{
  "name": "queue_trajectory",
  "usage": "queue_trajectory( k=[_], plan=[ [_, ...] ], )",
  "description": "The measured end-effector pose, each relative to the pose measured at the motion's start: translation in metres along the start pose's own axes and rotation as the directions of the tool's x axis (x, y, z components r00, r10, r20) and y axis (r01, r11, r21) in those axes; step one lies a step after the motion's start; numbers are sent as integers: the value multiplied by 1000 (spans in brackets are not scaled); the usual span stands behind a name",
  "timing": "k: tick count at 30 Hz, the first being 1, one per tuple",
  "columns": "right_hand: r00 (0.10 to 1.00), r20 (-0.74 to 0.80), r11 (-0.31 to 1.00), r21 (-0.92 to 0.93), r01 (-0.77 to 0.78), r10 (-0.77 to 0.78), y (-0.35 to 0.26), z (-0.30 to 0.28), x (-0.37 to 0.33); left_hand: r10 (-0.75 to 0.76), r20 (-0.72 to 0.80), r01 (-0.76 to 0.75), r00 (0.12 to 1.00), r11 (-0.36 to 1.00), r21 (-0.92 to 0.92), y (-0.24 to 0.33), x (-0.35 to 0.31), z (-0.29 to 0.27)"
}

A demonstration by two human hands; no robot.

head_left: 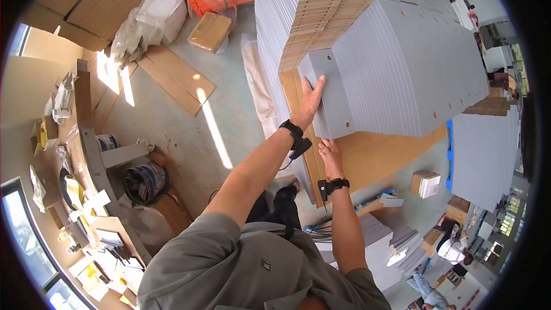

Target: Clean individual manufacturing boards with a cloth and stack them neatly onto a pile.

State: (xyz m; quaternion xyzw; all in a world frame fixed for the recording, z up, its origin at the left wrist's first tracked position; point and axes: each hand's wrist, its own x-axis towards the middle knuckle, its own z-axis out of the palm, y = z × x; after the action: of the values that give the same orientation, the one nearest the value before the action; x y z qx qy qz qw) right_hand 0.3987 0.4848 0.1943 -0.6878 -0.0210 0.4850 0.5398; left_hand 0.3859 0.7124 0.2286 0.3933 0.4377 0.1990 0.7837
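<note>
A low stack of grey panels [335, 95] with small round holes lies in a gap between taller stacks, on a sheet of brown cardboard [367, 152]. My left hand [310, 101] rests along the left edge of this low stack, its fingers stretched out and lying on the top panel. At the near edge of the same stack is my right hand [331, 158], with its fingers curled together against the panel's corner. Each wrist wears a black band with a small device. How far the right fingertips reach under the panel is hidden.
Tall stacks of grey panels [396, 63] stand right and behind. At left, a cluttered bench [86, 155] stands over a bucket [146, 182]. Flat cardboard [175, 77] and a small carton [210, 31] lie on the floor. Another person [453, 247] is at lower right.
</note>
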Motion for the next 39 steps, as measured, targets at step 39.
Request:
queue_trajectory(
  k=[39],
  plan=[
    [991,-137,909,412,61,-5,107,-20,-125,-128,276,147,953,988,-52,-37,8,-87]
  ],
)
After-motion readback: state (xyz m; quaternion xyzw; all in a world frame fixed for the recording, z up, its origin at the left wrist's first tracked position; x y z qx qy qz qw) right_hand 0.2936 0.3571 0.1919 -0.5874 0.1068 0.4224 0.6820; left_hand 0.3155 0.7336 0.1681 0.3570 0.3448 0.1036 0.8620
